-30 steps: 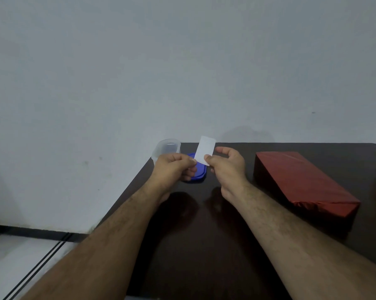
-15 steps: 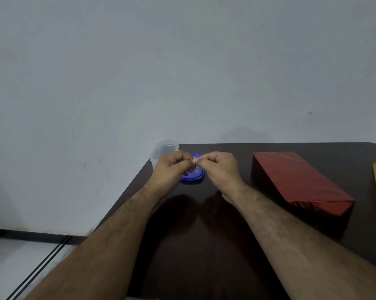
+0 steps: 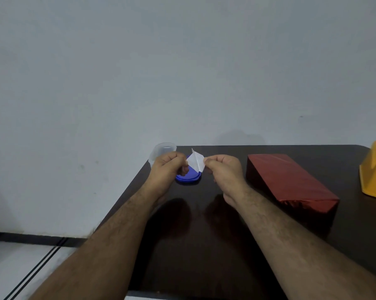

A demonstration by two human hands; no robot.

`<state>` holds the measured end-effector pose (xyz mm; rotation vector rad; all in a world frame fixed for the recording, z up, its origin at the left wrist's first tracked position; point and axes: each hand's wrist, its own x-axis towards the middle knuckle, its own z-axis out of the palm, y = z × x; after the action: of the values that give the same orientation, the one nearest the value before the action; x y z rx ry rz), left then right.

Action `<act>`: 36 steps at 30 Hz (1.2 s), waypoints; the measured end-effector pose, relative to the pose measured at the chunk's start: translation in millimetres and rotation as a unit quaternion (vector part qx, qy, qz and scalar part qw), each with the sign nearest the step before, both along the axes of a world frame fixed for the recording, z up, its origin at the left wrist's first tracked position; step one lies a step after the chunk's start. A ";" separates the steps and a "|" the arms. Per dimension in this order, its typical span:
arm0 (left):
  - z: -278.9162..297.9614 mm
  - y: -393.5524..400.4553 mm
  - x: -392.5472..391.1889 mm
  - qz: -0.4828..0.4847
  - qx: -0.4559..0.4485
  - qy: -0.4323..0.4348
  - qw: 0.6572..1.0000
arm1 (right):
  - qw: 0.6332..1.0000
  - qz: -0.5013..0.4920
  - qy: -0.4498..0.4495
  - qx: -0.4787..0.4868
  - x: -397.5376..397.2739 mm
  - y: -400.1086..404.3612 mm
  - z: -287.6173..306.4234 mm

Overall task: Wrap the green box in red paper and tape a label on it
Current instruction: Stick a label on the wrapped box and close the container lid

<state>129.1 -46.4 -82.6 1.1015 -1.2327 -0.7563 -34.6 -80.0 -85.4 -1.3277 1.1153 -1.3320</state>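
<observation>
No writing can be read anywhere — the white label shows blank.

Looks like a plain room in a home: bare pale grey painted wall at twelve o'clock, dark glossy wooden table pushed against it, light tiled floor at eight o'clock.

Dim, flat indoor light with a cool grey cast and mild grain. Your forearms throw soft dark shadows on the glossy table just under the wrists. Faint sheen along the red wrapped box top. Wall darkens toward the frame corners. Wide-angle bend shows at the floor lines, lower left. Focus soft overall, no motion blur.
</observation>
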 end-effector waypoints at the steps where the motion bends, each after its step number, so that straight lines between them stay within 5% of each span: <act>1: 1.3 1.0 -0.1 0.000 -0.001 0.011 1.000 | 0.999 -0.034 0.016 -0.007 -2.2 -1.6 -0.2; 6: 6.1 7.7 2.5 0.009 -0.006 0.083 0.996 | 0.934 -0.176 0.310 -0.029 -20.4 -4.4 3.1; 11: 16.1 18.6 2.6 0.021 -0.014 0.182 0.983 | 0.846 -0.194 0.496 -0.007 -21.2 3.3 8.6; 15: 19.9 19.5 1.9 0.010 -0.034 0.193 0.981 | 0.804 -0.184 0.565 -0.017 -17.5 7.4 11.5; 20: 17.9 19.0 1.2 0.021 -0.021 0.206 0.978 | 0.810 -0.145 0.566 -0.043 -17.1 12.6 18.1; 25: 14.6 15.5 2.0 0.063 0.001 0.181 0.981 | 0.837 -0.147 0.523 -0.057 -16.1 12.4 17.6; 28: 3.5 14.4 4.9 0.145 -0.081 -0.037 0.985 | 0.926 -0.138 0.334 -0.111 -14.8 6.4 12.7; 30: -2.6 13.5 7.8 0.210 -0.182 -0.260 0.925 | 0.973 -0.119 0.171 -0.094 -14.5 4.1 16.9; 32: -3.9 10.5 10.3 0.248 -0.288 -0.429 0.819 | 0.995 -0.093 0.020 -0.034 -14.7 3.3 25.7; 36: 2.3 6.7 10.7 0.276 -0.418 -0.514 0.696 | 0.988 -0.040 -0.123 0.088 -21.0 11.8 40.6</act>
<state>139.8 -39.7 -80.2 0.9736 -1.7206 1.0179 -55.7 -68.2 -44.8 -0.9705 1.0963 -1.3786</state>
